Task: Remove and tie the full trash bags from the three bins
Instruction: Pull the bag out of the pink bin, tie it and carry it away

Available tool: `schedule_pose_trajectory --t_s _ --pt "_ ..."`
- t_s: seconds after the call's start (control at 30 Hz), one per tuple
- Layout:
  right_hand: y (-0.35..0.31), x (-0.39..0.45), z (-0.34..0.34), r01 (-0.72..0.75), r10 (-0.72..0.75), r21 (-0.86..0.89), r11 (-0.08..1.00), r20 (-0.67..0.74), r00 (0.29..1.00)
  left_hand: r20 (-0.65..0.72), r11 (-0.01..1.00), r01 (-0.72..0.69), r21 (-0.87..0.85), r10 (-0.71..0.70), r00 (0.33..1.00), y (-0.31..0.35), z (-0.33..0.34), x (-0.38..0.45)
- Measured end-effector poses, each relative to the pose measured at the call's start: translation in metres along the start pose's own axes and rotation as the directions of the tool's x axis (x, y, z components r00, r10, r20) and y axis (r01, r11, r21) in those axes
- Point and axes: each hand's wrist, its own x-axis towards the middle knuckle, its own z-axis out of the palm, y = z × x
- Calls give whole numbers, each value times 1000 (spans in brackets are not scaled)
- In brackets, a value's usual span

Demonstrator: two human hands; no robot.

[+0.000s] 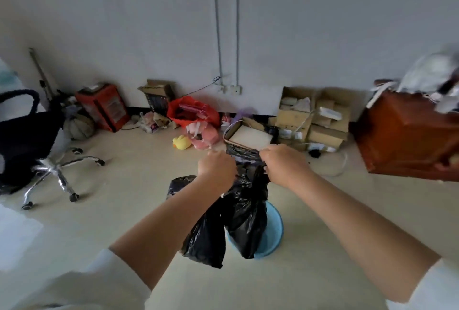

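Head view: a black trash bag [244, 213] is held up over a blue bin [273, 230], and the bag's lower part hangs down in front of the bin's rim, with the bin just behind and below it. The bag's top edge is gripped by the left hand [217, 169], fingers curled into a fist around the plastic on the bag's left side. The other side of the top is gripped by the right hand [283, 163], fingers likewise curled tight, and a band of plastic is pulled taut between the two fists above the bin. Whether a knot has been formed cannot be told. A second fold of black plastic is seen hanging beside the bin, to its left, below the left forearm; whether it belongs to the same bag cannot be told.

Beyond the bin, against the wall, a red bag [192, 112] stuffed with scraps is seen, with a yellow toy duck [181, 142] on the floor in front of it. Cardboard boxes [320, 121] are stacked beyond the bin and to its right. A red heater [103, 107] is set far to the bin's left by the wall, and an office chair [29, 141] is parked farther left still. A wooden cabinet [407, 143] is placed to the bin's right.
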Motion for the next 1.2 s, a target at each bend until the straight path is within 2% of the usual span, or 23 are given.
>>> schedule_pose_trajectory --t_s 0.13,0.27,0.4,0.53,0.7,0.83,1.07,1.2 --pt "61 -90 -10 -245 246 26 969 -16 969 -2 968 -233 93 234 972 99 -13 -7" --pt "122 -190 -16 -497 498 33 867 -59 865 -6 885 -435 166 442 897 209 -25 -26" --pt "183 -303 -24 -708 706 0 706 -83 703 -35 747 -621 238 645 763 330 -35 -63" --pt "243 -438 -33 -850 845 -21 526 -103 526 -49 561 -764 321 815 578 466 -44 -119" --pt "313 -611 -34 -947 946 -21 319 -58 320 -24 424 -842 332 897 442 635 -45 -206" --pt "359 -736 -27 -981 982 27 190 -24 189 35 316 -878 359 936 351 756 -29 -276" --pt "429 -928 -23 -997 999 63 -44 21 -43 125 131 -937 323 976 179 955 -10 -390" --pt "478 -1042 -22 -982 974 34 -186 135 -180 167 29 -961 274 983 77 1078 0 -455"
